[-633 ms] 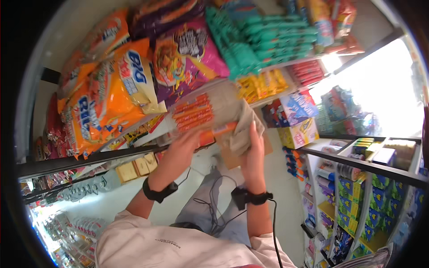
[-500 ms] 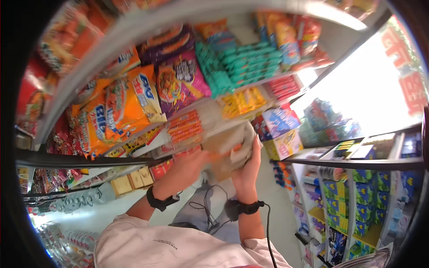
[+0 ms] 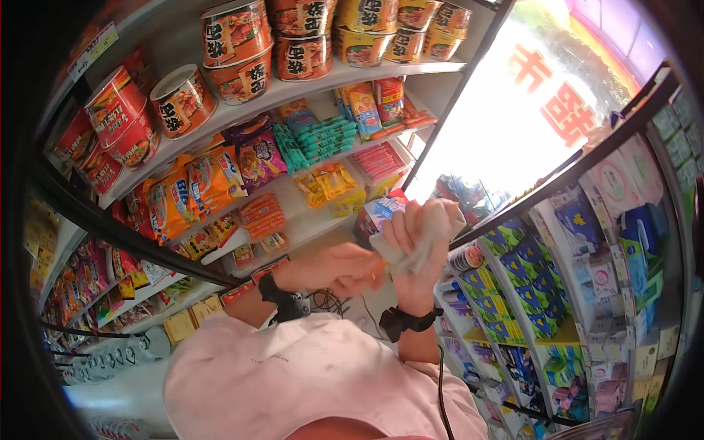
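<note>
My right hand (image 3: 413, 233) is raised in front of the snack shelves, closed around a crumpled greyish-white cloth (image 3: 405, 258). The cloth sticks out both above the fingers and below them. Just left of it, my left hand (image 3: 343, 267) has its fingers curled toward the right hand. A bit of something orange shows at the left fingertips, too small and covered to name. Behind the right hand stands a blue and pink box (image 3: 383, 211). Orange stick-shaped packs (image 3: 262, 217) and yellow packets (image 3: 327, 183) lie on the shelf beyond the left hand.
Noodle tubs (image 3: 236, 77) line the upper shelf (image 3: 293, 86). Orange snack bags (image 3: 213, 178) and teal packets (image 3: 319, 141) fill the tier below. A dark rail (image 3: 139, 238) crosses at left. Packed shelves (image 3: 528, 286) rise close on my right, beside a bright window (image 3: 506, 95).
The view has tilted up, bringing the noodle tubs in. Both hands have moved away from the beige surface before the shelf, and the cloth is now lifted clear of it.
</note>
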Demonstrator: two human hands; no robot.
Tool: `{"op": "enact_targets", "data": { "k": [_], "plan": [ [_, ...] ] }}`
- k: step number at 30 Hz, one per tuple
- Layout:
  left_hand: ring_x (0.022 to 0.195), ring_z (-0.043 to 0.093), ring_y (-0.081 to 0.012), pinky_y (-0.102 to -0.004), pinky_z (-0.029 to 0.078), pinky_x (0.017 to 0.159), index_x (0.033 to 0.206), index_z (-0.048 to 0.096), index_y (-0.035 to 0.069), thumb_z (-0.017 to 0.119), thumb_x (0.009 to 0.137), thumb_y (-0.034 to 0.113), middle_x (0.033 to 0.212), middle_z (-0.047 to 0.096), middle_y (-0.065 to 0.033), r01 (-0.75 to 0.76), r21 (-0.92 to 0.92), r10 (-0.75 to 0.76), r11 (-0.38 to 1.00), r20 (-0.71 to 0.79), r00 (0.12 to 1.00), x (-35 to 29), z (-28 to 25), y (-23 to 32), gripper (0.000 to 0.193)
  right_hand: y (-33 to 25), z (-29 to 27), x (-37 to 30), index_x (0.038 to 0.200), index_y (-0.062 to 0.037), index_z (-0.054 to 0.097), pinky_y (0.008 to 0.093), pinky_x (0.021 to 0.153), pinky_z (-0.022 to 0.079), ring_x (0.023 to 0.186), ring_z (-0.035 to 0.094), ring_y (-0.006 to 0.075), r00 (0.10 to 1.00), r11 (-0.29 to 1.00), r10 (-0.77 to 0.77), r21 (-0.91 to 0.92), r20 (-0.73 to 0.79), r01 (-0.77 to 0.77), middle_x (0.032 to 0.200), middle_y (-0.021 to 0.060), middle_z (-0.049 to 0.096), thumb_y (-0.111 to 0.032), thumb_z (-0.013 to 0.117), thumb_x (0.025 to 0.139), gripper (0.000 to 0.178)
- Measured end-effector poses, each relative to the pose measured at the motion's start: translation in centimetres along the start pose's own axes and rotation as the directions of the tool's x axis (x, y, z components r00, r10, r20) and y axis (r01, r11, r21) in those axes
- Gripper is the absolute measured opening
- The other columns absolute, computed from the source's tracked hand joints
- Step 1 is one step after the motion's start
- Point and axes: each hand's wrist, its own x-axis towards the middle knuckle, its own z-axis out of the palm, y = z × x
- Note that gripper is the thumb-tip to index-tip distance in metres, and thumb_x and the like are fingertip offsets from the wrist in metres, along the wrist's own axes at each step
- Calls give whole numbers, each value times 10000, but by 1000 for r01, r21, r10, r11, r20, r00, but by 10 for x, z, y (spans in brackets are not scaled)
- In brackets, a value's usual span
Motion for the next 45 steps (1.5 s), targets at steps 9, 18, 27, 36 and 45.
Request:
{"op": "enact_targets", "data": {
  "k": [9, 18, 27, 36, 45],
  "plan": [
    [588, 520, -111, -288, 430, 550, 1115, 611, -10, 652, 954, 174, 694, 596, -48, -228, 828, 674, 513, -224, 704, 60, 33, -34, 248, -79, -44, -7, 924, -90, 511, 262, 597, 459, 650, 530, 121, 927, 865, -373, -377, -39, 332, 746, 20, 539, -305, 481, 1053, 253],
    [599, 491, -95, -279, 407, 546, 1085, 631, -25, 591, 985, 146, 679, 563, -112, -50, 834, 651, 550, -391, 651, 92, 72, -34, 202, -107, -45, -19, 867, -125, 412, 303, 732, 378, 696, 366, 114, 926, 905, -376, -224, -26, 361, 755, -13, 363, -412, 395, 1068, 350],
    [533, 482, -57, -250, 373, 493, 1062, 637, -2, 548, 1019, 196, 609, 521, -15, 32, 782, 617, 623, -516, 594, 81, 88, -50, 222, -87, -45, -17, 990, -97, 490, 335, 811, 420, 763, 444, 156, 991, 992, -130, 7, 34, 130, 823, 7, 469, -534, 374, 1038, 455],
    [514, 475, -38, -235, 366, 475, 1064, 642, 0, 522, 1029, 188, 608, 512, 13, -69, 755, 624, 652, -482, 615, 49, 84, -40, 225, -91, -34, -15, 1300, -91, 503, 369, 888, 514, 1049, 610, 195, 948, 973, -205, -156, -241, 171, 1156, 70, 613, -449, 409, 1050, 446],
    [516, 456, -29, -231, 345, 472, 1068, 646, -3, 586, 1001, 169, 604, 506, 24, -93, 759, 698, 644, -534, 477, 26, 67, -38, 195, -51, -9, -19, 1333, -62, 511, 381, 1007, 454, 1181, 557, 197, 968, 986, -117, -143, -220, 87, 1258, 52, 594, -422, 441, 1041, 468]
  ]
}}
